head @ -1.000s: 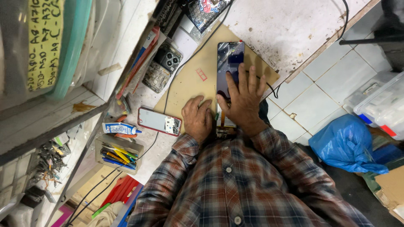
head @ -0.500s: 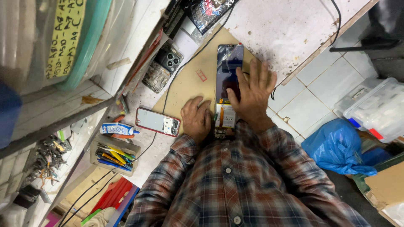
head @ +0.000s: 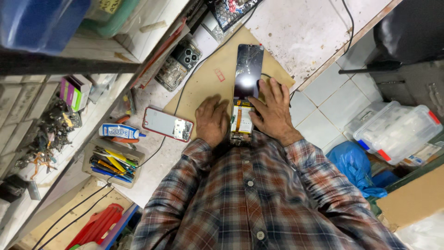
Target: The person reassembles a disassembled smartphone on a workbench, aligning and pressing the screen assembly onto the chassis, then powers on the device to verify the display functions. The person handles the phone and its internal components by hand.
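An opened phone lies on a tan mat (head: 208,81). Its cracked dark screen (head: 248,69) is folded away from the phone body (head: 241,124), whose inner parts and orange flex cables show. My left hand (head: 212,121) rests curled against the body's left edge and steadies it. My right hand (head: 274,111) lies flat on the mat at the right, fingers spread. Its thumb and forefinger touch the lower end of the screen.
A red-framed phone (head: 167,124) lies left of my left hand. Further left are a glue tube (head: 118,132) and a tray of tools (head: 111,162). A phone back with camera lenses (head: 178,62) sits above. A clear plastic box (head: 397,132) and blue bag (head: 354,166) stand right, below the bench edge.
My right hand has slid back from on top of the screen to its lower end and right side. The left hand stays by the phone body. The view has tilted.
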